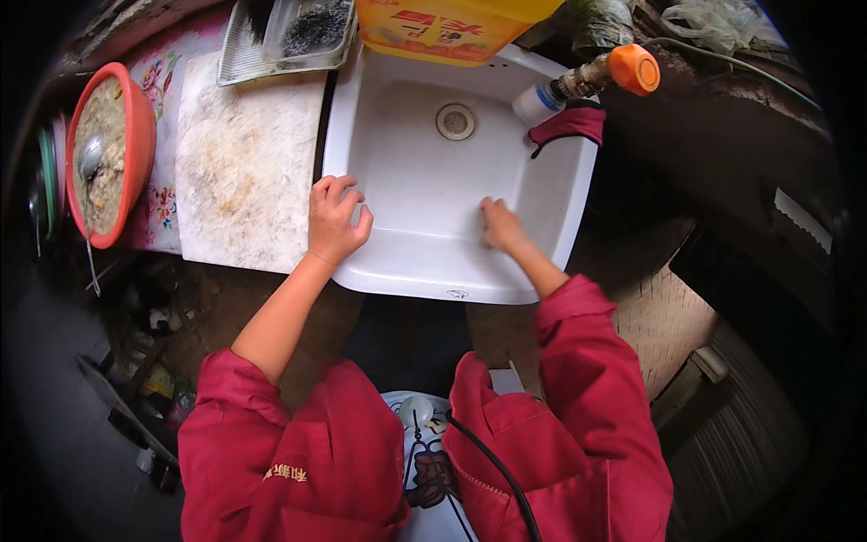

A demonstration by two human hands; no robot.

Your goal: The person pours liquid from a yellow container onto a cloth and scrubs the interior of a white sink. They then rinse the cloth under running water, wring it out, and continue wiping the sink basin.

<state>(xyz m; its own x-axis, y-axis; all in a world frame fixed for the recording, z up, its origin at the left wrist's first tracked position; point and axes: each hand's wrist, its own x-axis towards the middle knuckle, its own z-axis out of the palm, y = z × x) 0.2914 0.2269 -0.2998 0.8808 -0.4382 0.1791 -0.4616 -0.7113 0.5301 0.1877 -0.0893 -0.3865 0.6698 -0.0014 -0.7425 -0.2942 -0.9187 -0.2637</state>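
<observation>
A white ceramic sink (420,162) lies before me with a round drain strainer (456,122) in its floor. My left hand (337,220) is over the sink's left rim, its fingers bent and spread with nothing seen in them. Whether it presses on the rim is unclear. Inside the basin, near the front right, my right hand (502,225) points downward and is blurred by motion. Its fingertips are close to the basin floor, and whatever may be between them cannot be made out. A dark red cloth (572,124) hangs over the right rim.
An orange-handled tap (633,70) reaches over the right rim. A yellow plastic container (454,30) stands at the back edge. On the left are a stained white board (250,169), a plastic tray of dark scouring wool (315,30), and a red basin of pale food (143,149) with a metal ladle (91,157).
</observation>
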